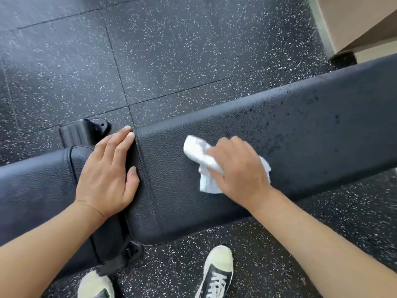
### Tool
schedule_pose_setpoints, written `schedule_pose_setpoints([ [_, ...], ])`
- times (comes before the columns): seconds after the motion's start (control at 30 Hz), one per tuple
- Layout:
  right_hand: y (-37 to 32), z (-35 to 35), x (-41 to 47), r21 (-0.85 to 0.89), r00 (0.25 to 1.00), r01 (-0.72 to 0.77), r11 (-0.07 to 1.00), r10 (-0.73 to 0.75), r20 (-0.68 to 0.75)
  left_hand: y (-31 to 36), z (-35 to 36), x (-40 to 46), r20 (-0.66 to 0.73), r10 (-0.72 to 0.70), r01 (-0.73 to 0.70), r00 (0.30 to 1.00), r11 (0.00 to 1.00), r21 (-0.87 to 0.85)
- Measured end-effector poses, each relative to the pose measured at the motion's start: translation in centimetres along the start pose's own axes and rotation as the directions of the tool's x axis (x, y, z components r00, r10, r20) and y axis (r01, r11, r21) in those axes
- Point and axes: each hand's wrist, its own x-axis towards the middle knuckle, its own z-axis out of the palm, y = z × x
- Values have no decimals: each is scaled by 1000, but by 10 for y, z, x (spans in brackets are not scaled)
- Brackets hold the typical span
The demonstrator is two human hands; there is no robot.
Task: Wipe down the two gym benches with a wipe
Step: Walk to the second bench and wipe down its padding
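Note:
A black padded gym bench (300,130) runs across the view from lower left to upper right, split into a long back pad and a shorter seat pad (36,186) at the left. My right hand (238,168) grips a crumpled white wipe (199,155) and presses it onto the long pad near its left end. My left hand (107,173) lies flat with straight fingers over the gap between the two pads. Wet droplets speckle the long pad to the right of the wipe.
Black rubber floor tiles with white flecks (171,50) surround the bench. A black bench foot (86,131) sticks out beyond my left hand. My two sneakers (217,274) stand close to the near edge. A beige wall base (354,24) is at the upper right.

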Motion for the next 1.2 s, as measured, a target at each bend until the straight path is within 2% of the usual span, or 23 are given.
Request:
schedule_pose_setpoints([
  [0.13, 22, 10, 82, -63, 942, -333, 941, 328, -72, 1, 0, -2, 0, -3, 3, 1000, 1000, 4],
  [0.23, -5, 24, 94, -105, 906, -419, 902, 409, -105, 1, -2, -1, -2, 1, -1, 1000, 1000, -8],
  [0.33, -68, 39, 62, -47, 955, -294, 955, 291, -55, 4, -4, -1, 2, -13, 13, 1000, 1000, -15],
  [0.43, -107, 43, 9, -35, 998, -46, 998, 47, 32, 3, -7, -1, 11, -18, 18, 1000, 999, -34],
  [0.53, -90, 31, -28, -14, 990, 96, 995, -94, 108, 3, -8, -2, 0, -19, 19, 1000, 1000, -19],
  [0.6, -57, 19, -36, -84, 989, 104, 991, -94, 115, 3, -7, -2, -13, -8, 8, 1000, 1000, -20],
  [0.67, -20, 8, -27, -162, 997, -41, 986, 50, 56, 1, -6, -2, -8, -15, 14, 1000, 999, -34],
  [0.73, -3, 4, -8, -169, 956, -295, 941, 292, -41, 0, -5, -3, -14, -22, 21, 1000, 999, -47],
  [0.77, -6, 6, 2, -153, 922, -387, 909, 378, -84, 0, -6, -3, -17, -20, 19, 1000, 999, -50],
  [0.83, -34, 19, 15, -146, 887, -460, 876, 446, -120, 1, -8, -4, -10, -17, 16, 1000, 998, -57],
  [0.9, -80, 36, 11, -139, 915, -403, 904, 397, -73, 0, -10, -5, 15, -26, 27, 1000, 997, -66],
  [1.03, -149, 46, -41, -143, 982, -81, 986, 104, 158, 3, -21, -6, 42, -45, 50, 998, 991, -121],
  [1.13, -125, 34, -44, -92, 967, 144, 985, -120, 225, 2, -23, -5, 75, -60, 68, 995, 990, -121],
  [1.2, -89, 17, -21, -130, 958, 207, 970, -174, 230, 4, -23, -5, 91, -83, 93, 992, 990, -110],
])
